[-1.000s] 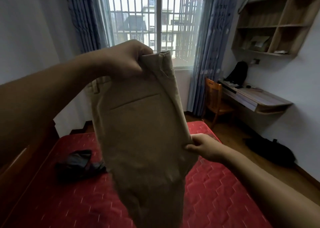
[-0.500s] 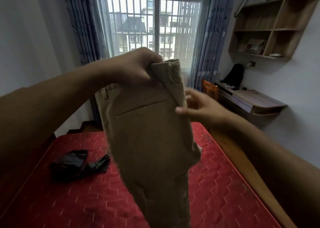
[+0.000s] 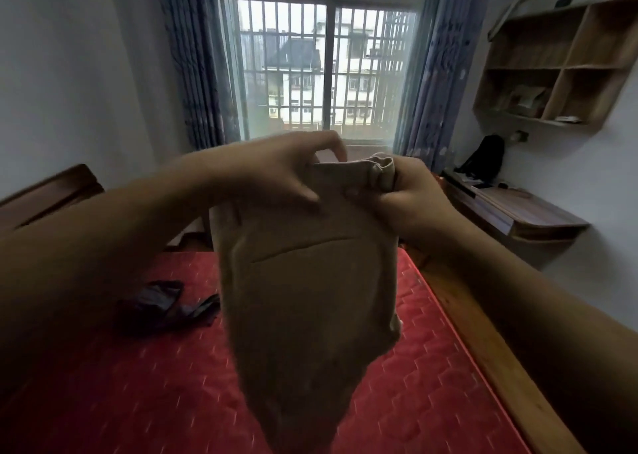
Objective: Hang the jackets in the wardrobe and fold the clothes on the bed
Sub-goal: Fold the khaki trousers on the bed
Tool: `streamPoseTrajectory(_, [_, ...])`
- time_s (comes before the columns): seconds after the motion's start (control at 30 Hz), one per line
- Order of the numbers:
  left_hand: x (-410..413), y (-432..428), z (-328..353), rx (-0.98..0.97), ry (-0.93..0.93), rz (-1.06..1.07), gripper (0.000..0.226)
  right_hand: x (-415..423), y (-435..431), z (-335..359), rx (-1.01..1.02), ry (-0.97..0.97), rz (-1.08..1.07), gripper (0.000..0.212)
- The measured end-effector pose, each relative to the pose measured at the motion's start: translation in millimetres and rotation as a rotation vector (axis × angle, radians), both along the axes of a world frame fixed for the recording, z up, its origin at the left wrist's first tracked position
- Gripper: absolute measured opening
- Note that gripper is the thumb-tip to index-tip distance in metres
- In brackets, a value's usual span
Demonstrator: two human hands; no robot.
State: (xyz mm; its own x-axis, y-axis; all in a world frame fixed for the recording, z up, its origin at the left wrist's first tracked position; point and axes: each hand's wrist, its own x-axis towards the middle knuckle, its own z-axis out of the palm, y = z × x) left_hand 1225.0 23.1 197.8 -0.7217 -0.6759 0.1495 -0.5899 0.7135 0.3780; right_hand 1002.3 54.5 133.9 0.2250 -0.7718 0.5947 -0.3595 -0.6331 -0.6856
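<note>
A pair of beige trousers (image 3: 307, 301) hangs in the air above the red bed (image 3: 145, 398), waistband up and a back pocket slit facing me. My left hand (image 3: 286, 167) pinches the waistband at its left part, thumb on the near side. The right end of the waistband is bunched in the grip of my right hand (image 3: 411, 194). The legs drop out of view at the bottom edge. A dark garment (image 3: 165, 307) lies crumpled on the mattress to the left.
A wooden bed frame edge (image 3: 483, 360) runs along the right. A wall desk (image 3: 524, 212) with a black bag (image 3: 486, 153) and wall shelves (image 3: 552, 70) stand at the right. The barred window (image 3: 328, 67) and blue curtains are ahead. A wooden headboard (image 3: 45, 194) is at the left.
My right hand rose from the trousers' lower side edge to the waistband and took hold of its right end. Both hands and the trousers came lower in view.
</note>
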Motion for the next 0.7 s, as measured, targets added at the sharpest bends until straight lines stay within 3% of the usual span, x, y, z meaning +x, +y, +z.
streamPoseTrajectory(0.1, [20,22,-11,-0.027,-0.017,0.100,0.037,-28,12,-5,0.014,-0.094,-0.016,0.012])
streamPoseTrajectory(0.2, [30,50,-33,0.036,0.128,0.130,0.045,-47,29,-10,0.044,-0.119,0.003,0.013])
streamPoseTrajectory(0.33, [22,91,-33,0.125,0.204,0.150,0.040,-62,57,-9,0.037,-0.149,0.032,0.019])
streamPoseTrajectory(0.57, [-7,143,-3,-0.035,0.585,0.096,0.048,-92,104,35,0.013,-0.405,0.095,0.017])
streamPoseTrajectory(0.7, [-18,131,-6,-0.061,0.718,0.085,0.047,-100,97,37,0.043,-0.422,0.069,0.017])
